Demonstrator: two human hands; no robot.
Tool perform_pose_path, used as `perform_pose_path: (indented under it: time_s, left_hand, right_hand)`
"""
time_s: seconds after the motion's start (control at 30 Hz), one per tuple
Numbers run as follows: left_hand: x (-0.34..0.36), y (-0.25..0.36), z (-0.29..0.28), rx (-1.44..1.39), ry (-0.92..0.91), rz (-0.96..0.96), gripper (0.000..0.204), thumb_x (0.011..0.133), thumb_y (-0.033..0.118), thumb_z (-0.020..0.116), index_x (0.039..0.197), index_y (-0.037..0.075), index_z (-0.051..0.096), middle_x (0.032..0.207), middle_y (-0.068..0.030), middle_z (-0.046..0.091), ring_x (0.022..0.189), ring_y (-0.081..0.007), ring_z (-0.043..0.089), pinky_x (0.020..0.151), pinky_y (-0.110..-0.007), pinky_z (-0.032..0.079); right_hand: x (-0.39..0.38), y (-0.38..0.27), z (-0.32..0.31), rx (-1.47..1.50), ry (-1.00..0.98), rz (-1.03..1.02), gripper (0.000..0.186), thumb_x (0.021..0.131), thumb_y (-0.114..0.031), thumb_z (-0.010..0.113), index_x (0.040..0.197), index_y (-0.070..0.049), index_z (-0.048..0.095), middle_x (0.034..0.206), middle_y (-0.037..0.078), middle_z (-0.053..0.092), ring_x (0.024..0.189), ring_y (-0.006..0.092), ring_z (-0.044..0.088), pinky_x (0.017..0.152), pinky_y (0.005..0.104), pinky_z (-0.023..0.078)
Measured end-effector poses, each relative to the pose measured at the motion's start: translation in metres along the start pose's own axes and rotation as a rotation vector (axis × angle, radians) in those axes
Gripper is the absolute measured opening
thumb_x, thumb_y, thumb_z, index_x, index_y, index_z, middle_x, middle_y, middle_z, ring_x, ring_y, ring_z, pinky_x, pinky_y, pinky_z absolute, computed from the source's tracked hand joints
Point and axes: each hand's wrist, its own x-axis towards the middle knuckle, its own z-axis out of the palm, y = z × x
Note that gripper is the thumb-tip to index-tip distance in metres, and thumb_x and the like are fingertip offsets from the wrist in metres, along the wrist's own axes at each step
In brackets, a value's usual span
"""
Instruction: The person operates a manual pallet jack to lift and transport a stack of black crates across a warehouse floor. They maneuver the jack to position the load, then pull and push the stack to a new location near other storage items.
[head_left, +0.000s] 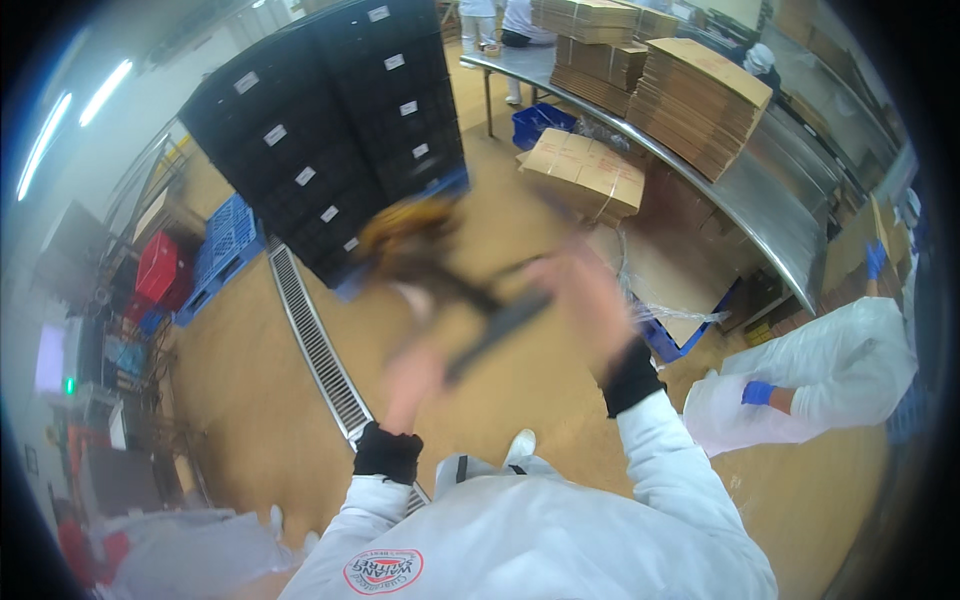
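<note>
Bar (pixel 503 330): dark, blurred, between your hands
Left hand (pixel 412 375): by near end; can't tell grip
Right hand (pixel 588 295): by far end; can't tell grip

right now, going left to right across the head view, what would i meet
Lit screen, red crate, blue plastic pallet, the person's left hand, blurred dark bar, the person's right hand, co-worker's lower blue-gloved hand.
</note>
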Motion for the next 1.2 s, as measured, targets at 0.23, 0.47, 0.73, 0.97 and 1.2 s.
perform_pose_path:
  time_s: [0.23,0.47,0.73,0.97,1.2]
  left_hand:
    - [-0.097,0.057,-0.001,-0.052,-0.072,0.016,0.031,0.081,0.031,0.076,0.094,0.004,0.073,0.086,-0.0203,0.07,0.085,-0.0395,0.067,0.075,-0.049,0.052]
    - [-0.18,0.023,0.041,-0.034,-0.04,0.053,0.033,0.081,0.033,0.076,0.094,0.003,0.073,0.083,-0.0196,0.07,0.083,-0.0388,0.067,0.073,-0.047,0.052]
    - [-0.266,0.06,0.11,-0.074,0.048,-0.069,0.033,0.079,0.035,0.077,0.09,0.004,0.074,0.082,-0.0188,0.07,0.081,-0.0379,0.068,0.072,-0.046,0.052]
    - [-0.359,0.105,0.145,-0.05,0.177,-0.148,0.029,0.078,0.033,0.076,0.085,0.006,0.075,0.081,-0.0186,0.07,0.08,-0.0379,0.068,0.071,-0.046,0.053]
    - [-0.425,0.258,0.164,0.078,0.119,-0.262,0.026,0.078,0.032,0.075,0.085,0.007,0.076,0.085,-0.0173,0.072,0.084,-0.0376,0.069,0.074,-0.046,0.055]
  right_hand:
    - [-0.092,-0.01,-0.001,-0.361,-0.001,-0.207,0.074,0.096,-0.063,0.047,0.062,-0.003,0.072,0.063,0.018,0.067,0.065,0.0366,0.067,0.068,0.0465,0.05]
    - [-0.193,-0.013,0.02,-0.474,0.097,-0.261,0.065,0.094,-0.059,0.053,0.063,-0.006,0.073,0.063,0.015,0.068,0.064,0.0328,0.069,0.067,0.0463,0.049]
    - [-0.29,-0.03,-0.044,-0.309,-0.114,-0.138,0.06,0.094,-0.055,0.055,0.066,-0.006,0.074,0.065,0.015,0.069,0.066,0.0324,0.07,0.068,0.0456,0.051]
    - [-0.386,-0.044,-0.087,-0.339,-0.087,-0.335,0.056,0.094,-0.051,0.055,0.069,-0.006,0.075,0.065,0.014,0.069,0.066,0.0315,0.069,0.064,0.0431,0.053]
    - [-0.465,-0.021,-0.164,-0.153,0.058,-0.394,0.055,0.093,-0.049,0.055,0.067,-0.004,0.075,0.066,0.016,0.069,0.066,0.0329,0.069,0.064,0.0451,0.052]
